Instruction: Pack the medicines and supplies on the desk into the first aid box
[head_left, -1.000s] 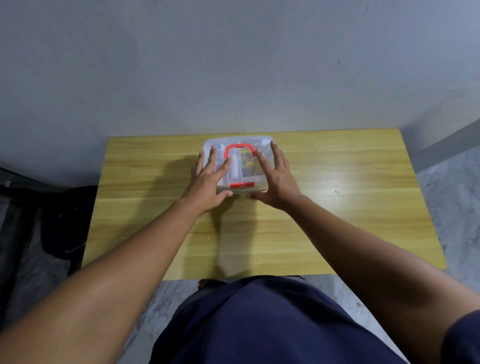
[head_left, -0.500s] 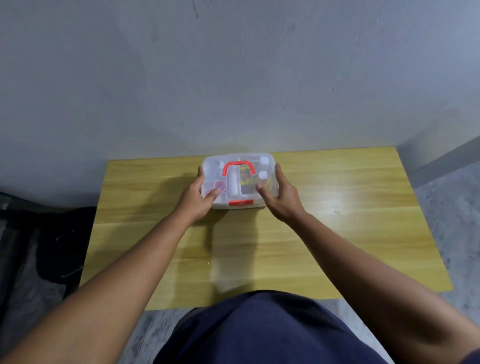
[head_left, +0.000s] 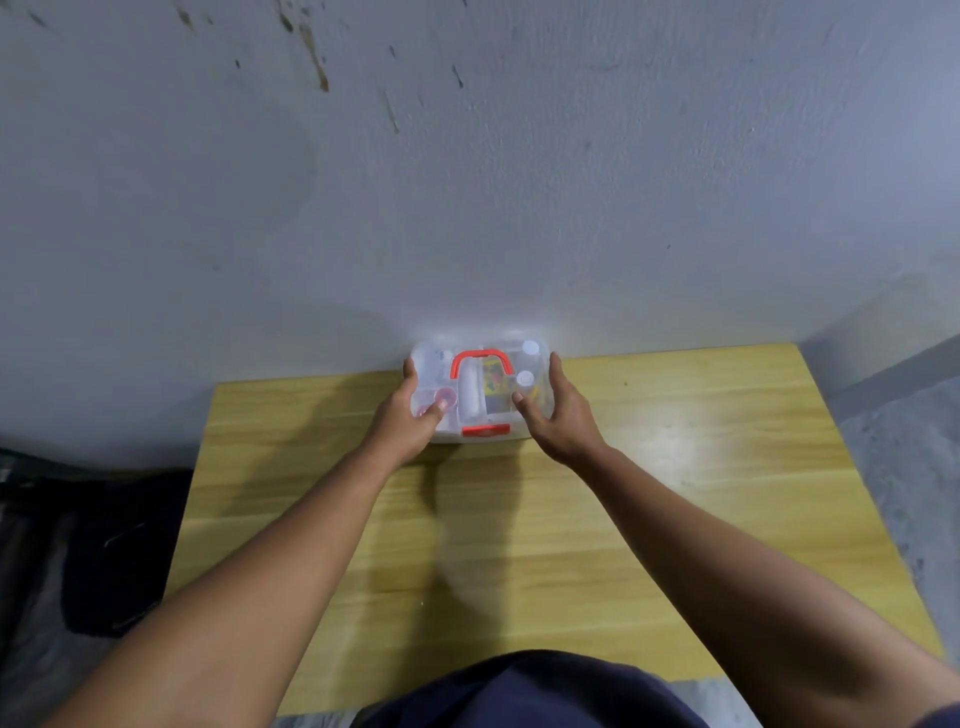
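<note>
1. A clear first aid box (head_left: 480, 395), its lid on, with a red handle (head_left: 482, 361) and a red latch (head_left: 485, 430), sits at the far edge of the wooden table (head_left: 649, 467), against the grey wall (head_left: 467, 182).
2. The left hand (head_left: 410, 415) and the right hand (head_left: 558, 415) grip its two sides, fingers (head_left: 555, 366) curled around the box, thumbs on the lid.
3. Bottles and packets show through the plastic.

Yellow wooden desk (head_left: 597, 519), closed clear first aid box (head_left: 480, 395) at its far edge.
</note>
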